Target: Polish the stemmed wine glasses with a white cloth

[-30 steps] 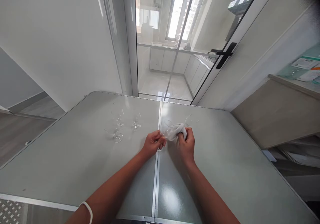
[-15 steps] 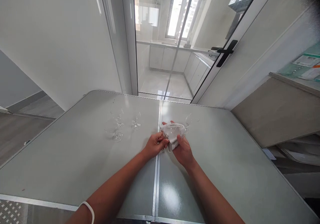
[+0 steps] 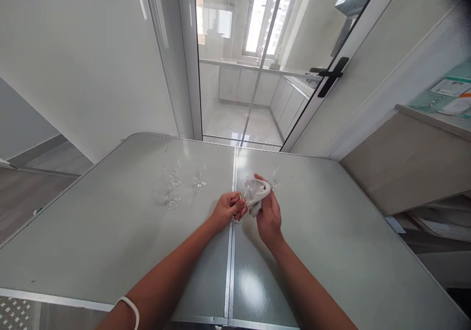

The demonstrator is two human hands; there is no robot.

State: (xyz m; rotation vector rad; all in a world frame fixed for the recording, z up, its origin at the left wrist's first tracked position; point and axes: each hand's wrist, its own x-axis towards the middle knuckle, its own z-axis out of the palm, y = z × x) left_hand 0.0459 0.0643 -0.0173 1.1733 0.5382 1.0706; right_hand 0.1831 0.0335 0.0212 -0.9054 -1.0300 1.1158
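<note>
The clear stemmed glass [image 3: 248, 187] is thin and colourless, showing mostly as pale glints along its bowl; a soft, crumpled white cloth [image 3: 262, 190] wraps the bowl's right side and hides part of it. The glass is held above the middle of the grey-green table [image 3: 147, 256], close to the metal strip [image 3: 230, 256] that divides the top; its long axis runs aslant — foot toward the person and a little left, bowl away and to the right.

The left hand [image 3: 228, 211] is closed in a pinch, thumb against curled fingers, gripping the glass low around its stem (the fingers cover most of that part); the edge of the foot [image 3: 236, 222] shows just below them. The right hand [image 3: 269, 216] is half open and cupped around the cloth, holding it to the bowl; one fingertip shows past the cloth's far edge — whether it touches the glass itself, I cannot tell.

Three more stemmed glasses [image 3: 200, 179] stand grouped on the table to the left; another stemmed glass [image 3: 276, 176] stands just beyond the right hand, partly hidden by it.
</note>
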